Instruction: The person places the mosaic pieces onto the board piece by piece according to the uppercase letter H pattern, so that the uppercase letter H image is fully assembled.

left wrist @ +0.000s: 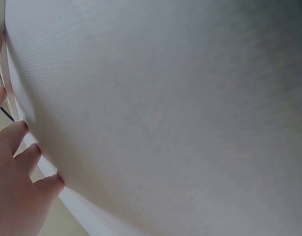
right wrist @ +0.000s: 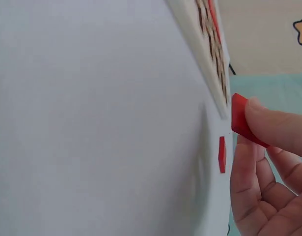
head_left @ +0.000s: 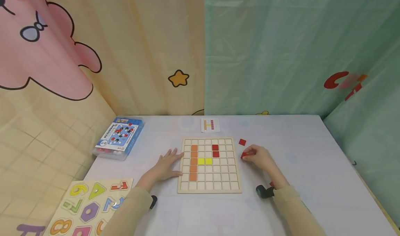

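Note:
A wooden grid board [head_left: 209,191] lies in the middle of the table in the head view. It bears a column of orange tiles [head_left: 193,161], two yellow tiles [head_left: 205,161] side by side and two red tiles [head_left: 215,151] one below the other. Spread fingers of my left hand [head_left: 164,166] rest at the board's left edge. Just off its right side, my right hand [head_left: 258,156] pinches a red square tile [right wrist: 240,118] between thumb and fingers. Another red tile [head_left: 242,142] lies on the table beyond that hand.
A small pattern card [head_left: 210,125] lies behind the board. At the back left stands a blue boxed set [head_left: 119,137]; a number-and-shape puzzle board [head_left: 84,197] occupies the front left. Part of a red tile [head_left: 271,184] shows by the right wrist.

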Action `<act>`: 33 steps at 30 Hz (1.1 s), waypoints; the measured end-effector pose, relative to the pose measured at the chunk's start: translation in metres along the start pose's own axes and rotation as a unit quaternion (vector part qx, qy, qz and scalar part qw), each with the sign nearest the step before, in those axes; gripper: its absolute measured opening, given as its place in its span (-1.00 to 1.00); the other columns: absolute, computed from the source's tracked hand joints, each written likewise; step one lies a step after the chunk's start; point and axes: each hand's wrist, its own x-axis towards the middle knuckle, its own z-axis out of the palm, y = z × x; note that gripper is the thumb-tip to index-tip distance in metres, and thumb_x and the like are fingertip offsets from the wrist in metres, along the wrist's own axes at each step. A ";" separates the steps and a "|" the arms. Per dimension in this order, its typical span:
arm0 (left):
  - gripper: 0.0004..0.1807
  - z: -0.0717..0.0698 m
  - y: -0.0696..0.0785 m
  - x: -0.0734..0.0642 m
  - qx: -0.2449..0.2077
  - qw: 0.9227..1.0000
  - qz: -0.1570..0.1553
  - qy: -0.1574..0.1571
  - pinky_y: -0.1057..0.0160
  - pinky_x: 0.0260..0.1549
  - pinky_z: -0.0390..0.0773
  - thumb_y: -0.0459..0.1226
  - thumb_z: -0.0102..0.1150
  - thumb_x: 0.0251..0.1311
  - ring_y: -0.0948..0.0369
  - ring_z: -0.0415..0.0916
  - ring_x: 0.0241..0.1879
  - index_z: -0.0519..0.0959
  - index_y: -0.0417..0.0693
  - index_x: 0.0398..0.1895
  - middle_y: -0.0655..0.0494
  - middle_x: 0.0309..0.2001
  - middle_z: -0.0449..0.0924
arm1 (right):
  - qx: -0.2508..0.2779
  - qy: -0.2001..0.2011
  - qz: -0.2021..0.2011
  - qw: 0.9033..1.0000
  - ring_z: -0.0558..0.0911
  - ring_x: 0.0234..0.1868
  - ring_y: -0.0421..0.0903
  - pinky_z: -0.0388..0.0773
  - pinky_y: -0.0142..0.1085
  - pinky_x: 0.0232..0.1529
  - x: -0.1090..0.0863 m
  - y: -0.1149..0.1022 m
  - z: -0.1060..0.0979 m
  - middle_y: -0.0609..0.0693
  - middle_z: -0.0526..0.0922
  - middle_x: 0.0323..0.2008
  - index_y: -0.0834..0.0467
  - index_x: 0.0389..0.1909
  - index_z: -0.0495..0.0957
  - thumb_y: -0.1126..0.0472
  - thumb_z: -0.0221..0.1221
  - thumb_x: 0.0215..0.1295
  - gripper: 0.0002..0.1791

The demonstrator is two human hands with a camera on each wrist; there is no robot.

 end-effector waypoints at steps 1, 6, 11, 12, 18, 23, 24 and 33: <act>-0.09 0.000 0.000 0.000 0.001 1.000 0.002 0.000 -0.28 0.49 -0.23 -0.04 0.42 0.07 -0.14 -0.27 0.57 0.22 0.09 0.50 -0.13 0.58 -0.08 | 0.013 0.002 0.001 1.000 0.59 -0.27 -0.07 0.64 -0.26 -0.21 0.000 -0.002 0.000 0.11 0.69 -0.25 0.24 -0.18 0.60 0.26 0.37 0.17 -0.76; -0.09 0.000 0.000 -0.001 0.000 1.000 -0.001 -0.004 -0.28 0.49 -0.23 -0.05 0.42 0.08 -0.14 -0.28 0.57 0.22 0.08 0.50 -0.13 0.58 -0.08 | 0.069 -0.008 -0.007 0.998 0.61 -0.24 -0.07 0.64 -0.34 -0.23 0.000 -0.015 0.003 0.13 0.69 -0.23 0.26 -0.15 0.60 0.23 0.39 0.16 -0.72; -0.08 0.000 0.000 -0.001 -0.005 1.000 -0.002 -0.004 -0.28 0.49 -0.23 -0.05 0.42 0.07 -0.13 -0.29 0.58 0.22 0.09 0.50 -0.11 0.58 -0.09 | 0.092 -0.024 -0.014 0.995 0.61 -0.26 -0.11 0.63 -0.36 -0.23 0.003 -0.028 0.013 0.09 0.69 -0.24 0.27 -0.14 0.61 0.22 0.40 0.14 -0.69; -0.08 0.000 0.000 -0.001 -0.006 1.000 -0.001 -0.004 -0.28 0.49 -0.23 -0.05 0.42 0.07 -0.13 -0.28 0.58 0.22 0.08 0.50 -0.11 0.58 -0.09 | 0.094 -0.027 -0.018 0.995 0.61 -0.27 -0.12 0.63 -0.36 -0.23 0.004 -0.031 0.015 0.10 0.70 -0.26 0.28 -0.15 0.61 0.22 0.40 0.14 -0.69; -0.08 -0.001 0.001 0.000 -0.006 1.000 0.001 -0.004 -0.28 0.49 -0.23 -0.05 0.42 0.07 -0.13 -0.28 0.58 0.22 0.07 0.50 -0.12 0.58 -0.09 | 0.084 -0.031 -0.024 0.996 0.61 -0.30 -0.14 0.59 -0.38 -0.26 0.005 -0.045 0.032 0.05 0.70 -0.32 0.23 -0.21 0.64 0.22 0.42 0.12 -0.74; -0.08 -0.002 0.000 0.000 -0.006 1.000 -0.001 -0.004 -0.27 0.49 -0.23 -0.05 0.42 0.06 -0.13 -0.29 0.58 0.22 0.08 0.51 -0.12 0.58 -0.09 | 0.081 -0.039 -0.010 0.996 0.59 -0.33 -0.11 0.57 -0.40 -0.32 0.005 -0.057 0.047 0.02 0.69 -0.35 0.16 -0.26 0.65 0.21 0.41 0.14 -0.81; -0.08 -0.002 0.000 0.000 -0.007 1.000 -0.001 -0.003 -0.27 0.49 -0.23 -0.05 0.43 0.06 -0.13 -0.29 0.58 0.22 0.08 0.51 -0.13 0.58 -0.09 | 0.077 -0.041 -0.012 0.996 0.58 -0.34 -0.11 0.56 -0.40 -0.34 0.006 -0.059 0.050 0.02 0.69 -0.35 0.16 -0.27 0.65 0.21 0.41 0.14 -0.82; -0.09 -0.002 0.000 -0.002 -0.010 1.000 0.006 -0.003 -0.29 0.48 -0.24 -0.05 0.41 0.07 -0.15 -0.27 0.57 0.23 0.07 0.50 -0.14 0.58 -0.08 | 0.028 -0.051 -0.042 0.997 0.52 -0.36 -0.14 0.47 -0.36 -0.31 0.008 -0.061 0.065 -0.08 0.69 -0.43 0.08 -0.40 0.69 0.23 0.42 0.11 -0.92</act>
